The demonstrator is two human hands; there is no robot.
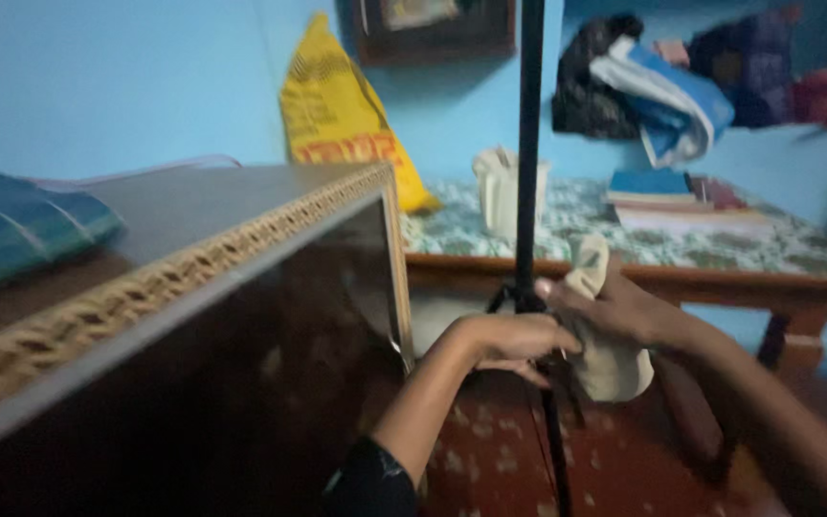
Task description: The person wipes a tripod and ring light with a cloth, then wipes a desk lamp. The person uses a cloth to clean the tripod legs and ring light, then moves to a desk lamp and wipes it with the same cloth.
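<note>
Your two hands meet at the black tripod pole (528, 144) that rises through the middle of the dim, blue-walled room. Your right hand (614, 306) has its fingers clamped around a cream-coloured cloth (610, 369), which is pressed against the pole just above the point where the tripod's legs spread; part of the cloth sticks up above your fist and the rest hangs below it. Your left hand (514, 340) lies just left of the pole at the same height, fingers curled together and touching the pole and the cloth, though the blur hides whether they grip either. Left of the pole stands a dark wooden cabinet (241, 316) with a woven trim along its top edge, and a blue checked cloth (11, 230) rests on its top. Behind the pole runs a table (720, 278) under a patterned cover, bearing a pale bag (500, 191) and a stack of books (662, 196). A yellow sack (337, 115) leans on the wall left of the pole, and bundled clothes (662, 86) sit on a shelf to its right.
</note>
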